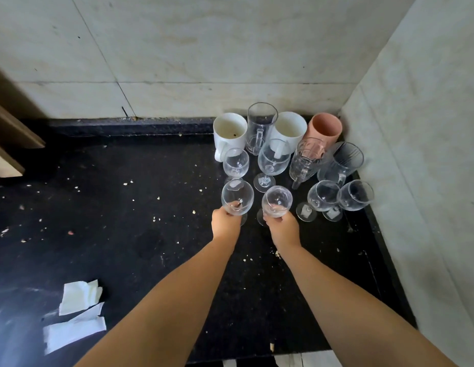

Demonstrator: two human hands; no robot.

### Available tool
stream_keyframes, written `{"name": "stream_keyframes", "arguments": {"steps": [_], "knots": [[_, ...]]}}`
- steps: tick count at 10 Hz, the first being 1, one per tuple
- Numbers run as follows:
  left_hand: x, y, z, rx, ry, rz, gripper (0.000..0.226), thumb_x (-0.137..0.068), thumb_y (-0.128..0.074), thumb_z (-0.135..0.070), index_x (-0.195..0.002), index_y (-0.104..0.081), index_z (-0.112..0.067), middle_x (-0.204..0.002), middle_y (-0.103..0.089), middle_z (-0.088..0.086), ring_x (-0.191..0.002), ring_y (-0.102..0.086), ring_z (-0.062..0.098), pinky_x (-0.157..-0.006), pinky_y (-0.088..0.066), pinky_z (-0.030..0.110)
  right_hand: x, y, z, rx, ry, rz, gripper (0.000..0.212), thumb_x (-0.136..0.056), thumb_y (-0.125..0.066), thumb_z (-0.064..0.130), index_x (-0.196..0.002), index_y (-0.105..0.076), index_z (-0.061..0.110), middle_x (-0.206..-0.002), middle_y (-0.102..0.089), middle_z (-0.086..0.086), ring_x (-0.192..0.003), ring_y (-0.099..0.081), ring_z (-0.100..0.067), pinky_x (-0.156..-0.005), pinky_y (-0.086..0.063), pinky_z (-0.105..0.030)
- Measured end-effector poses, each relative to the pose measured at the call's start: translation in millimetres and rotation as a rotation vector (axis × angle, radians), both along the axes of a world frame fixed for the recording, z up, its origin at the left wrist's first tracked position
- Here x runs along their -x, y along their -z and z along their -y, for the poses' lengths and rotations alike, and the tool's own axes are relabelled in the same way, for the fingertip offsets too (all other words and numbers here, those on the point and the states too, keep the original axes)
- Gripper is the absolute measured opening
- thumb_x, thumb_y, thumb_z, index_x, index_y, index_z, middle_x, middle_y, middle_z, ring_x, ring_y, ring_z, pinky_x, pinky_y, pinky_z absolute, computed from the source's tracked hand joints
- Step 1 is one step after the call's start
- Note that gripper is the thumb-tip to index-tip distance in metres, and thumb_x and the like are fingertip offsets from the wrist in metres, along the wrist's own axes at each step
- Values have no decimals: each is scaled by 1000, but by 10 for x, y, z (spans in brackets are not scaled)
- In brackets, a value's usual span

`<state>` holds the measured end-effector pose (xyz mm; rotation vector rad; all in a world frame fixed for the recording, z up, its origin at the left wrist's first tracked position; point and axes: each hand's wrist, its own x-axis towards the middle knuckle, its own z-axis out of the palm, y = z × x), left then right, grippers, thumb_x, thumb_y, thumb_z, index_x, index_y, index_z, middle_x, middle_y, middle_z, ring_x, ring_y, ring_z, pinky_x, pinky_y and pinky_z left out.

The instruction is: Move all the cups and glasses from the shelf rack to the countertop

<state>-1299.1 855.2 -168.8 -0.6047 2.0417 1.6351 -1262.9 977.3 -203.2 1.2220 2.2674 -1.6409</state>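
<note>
Cups and glasses crowd the back right corner of the black countertop (124,207). My left hand (225,223) grips a clear wine glass (237,193) by the lower bowl. My right hand (282,229) grips a second wine glass (277,198) the same way, just to its right. Both glasses stand upright at the front of the group; whether their feet touch the counter is unclear. Behind them stand two white mugs (229,131) (290,127), a pink cup (326,128), clear glass mugs (261,120) and several more wine glasses (273,157).
Tiled walls close the corner behind and to the right (429,154). Crumbs dot the counter. Crumpled white tissue paper (79,295) lies at the front left. A wooden edge (16,128) juts in at the far left. The shelf rack is out of view.
</note>
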Motion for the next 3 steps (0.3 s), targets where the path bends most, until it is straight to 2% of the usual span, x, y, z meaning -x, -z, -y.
{"name": "stream_keyframes", "arguments": {"steps": [1, 2, 3], "knots": [[-6, 22, -5, 20, -3, -15, 35, -93, -55, -14, -63, -49, -31, -74, -58, -2, -69, -52, 11, -60, -42, 22, 10, 22, 3, 5, 2, -4, 17, -89, -62, 15, -103, -65, 6, -100, -68, -13, -94, -66, -24, -76, -48, -28], [15, 36, -17, 44, 11, -21, 35, -92, -53, -13, -62, -47, -28, -83, -61, 7, -77, -55, 18, -67, -44, 28, 30, 47, -1, 11, 4, -16, 18, -89, -62, 15, -105, -64, 7, -102, -68, -14, -95, -66, -25, -77, -49, -29], [-3, 34, -13, 91, 18, -21, 20, -92, -52, -15, -74, -58, -18, -95, -65, 15, -77, -55, 19, -64, -43, 28, 4, 66, -2, 27, 18, -55, 21, -89, -62, 15, -110, -61, 12, -107, -66, -11, -98, -65, -24, -87, -53, -35]]}}
